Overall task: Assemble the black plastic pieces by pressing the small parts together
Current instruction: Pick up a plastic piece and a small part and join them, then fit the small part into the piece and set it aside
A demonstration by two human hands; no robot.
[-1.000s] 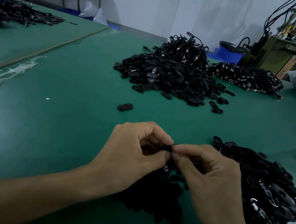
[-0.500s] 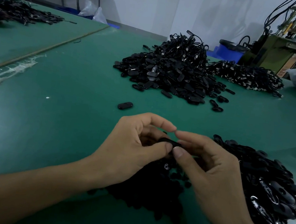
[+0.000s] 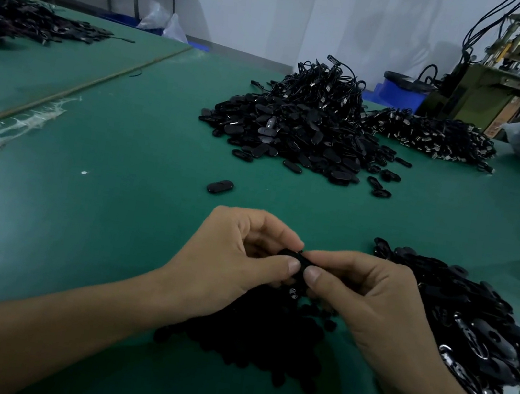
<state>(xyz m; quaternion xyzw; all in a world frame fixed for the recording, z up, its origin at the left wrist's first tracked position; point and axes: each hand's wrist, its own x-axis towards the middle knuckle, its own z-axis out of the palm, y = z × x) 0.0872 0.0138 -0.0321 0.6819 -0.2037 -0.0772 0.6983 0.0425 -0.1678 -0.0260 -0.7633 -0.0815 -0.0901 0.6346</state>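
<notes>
My left hand [image 3: 235, 261] and my right hand [image 3: 368, 302] meet at the fingertips low in the middle of the view. Between them they pinch a small black plastic piece [image 3: 296, 263], thumbs pressed side by side on its near face. Most of the piece is hidden by the fingers. Under my hands lies a dark heap of small black parts [image 3: 264, 333]. To the right spreads a pile of flat black oval pieces [image 3: 476, 326] with shiny edges.
A single black oval piece [image 3: 220, 187] lies loose on the green table [image 3: 94, 221]. A big heap of black pieces and cords [image 3: 303, 128] sits at mid-table, another pile [image 3: 431, 137] behind it. A machine [image 3: 487, 86] and a blue bin [image 3: 401, 91] stand at the far right.
Both hands dipped slightly lower, then returned; the thumbs now press together on the black piece, which shows more between the fingertips than before.
</notes>
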